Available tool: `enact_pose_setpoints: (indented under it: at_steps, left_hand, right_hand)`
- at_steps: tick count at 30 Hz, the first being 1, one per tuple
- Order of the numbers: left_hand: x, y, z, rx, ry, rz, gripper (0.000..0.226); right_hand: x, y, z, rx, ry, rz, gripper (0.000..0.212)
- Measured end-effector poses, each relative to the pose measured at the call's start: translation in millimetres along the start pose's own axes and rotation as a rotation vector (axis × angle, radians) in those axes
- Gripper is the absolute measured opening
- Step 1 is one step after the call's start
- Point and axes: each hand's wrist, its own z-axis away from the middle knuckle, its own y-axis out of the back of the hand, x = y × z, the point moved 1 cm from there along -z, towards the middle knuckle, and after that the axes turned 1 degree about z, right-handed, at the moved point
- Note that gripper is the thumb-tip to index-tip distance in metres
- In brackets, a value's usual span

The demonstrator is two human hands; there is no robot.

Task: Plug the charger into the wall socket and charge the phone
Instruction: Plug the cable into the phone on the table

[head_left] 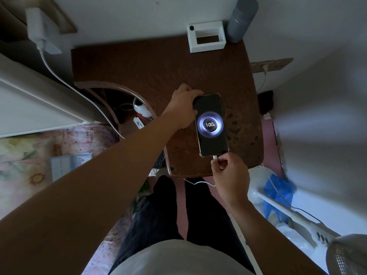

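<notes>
Phone (211,125) lies face up on the brown table (139,66), screen lit and showing 100%; left hand (181,107) clasps its top corner; right hand (230,175) pinches the white cable plug (215,157) seated in its bottom port.

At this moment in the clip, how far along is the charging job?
Nearly finished. Done: the charger sits in the wall socket at upper left, and the phone on the table shows a charging ring reading 100. In hand: the right hand pinches the cable plug at the phone's bottom port while the left hand steadies its top. Left: letting go.
</notes>
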Motion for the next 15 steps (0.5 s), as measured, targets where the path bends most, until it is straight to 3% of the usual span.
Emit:
enact_pose_setpoints:
  at_steps: [15]
  left_hand:
    - [0.3,-5.6,3.4,0.063,0.029,0.041,0.059]
  right_hand:
    - [-3.9,9.6,-3.3,-0.073,0.004,0.071,0.014]
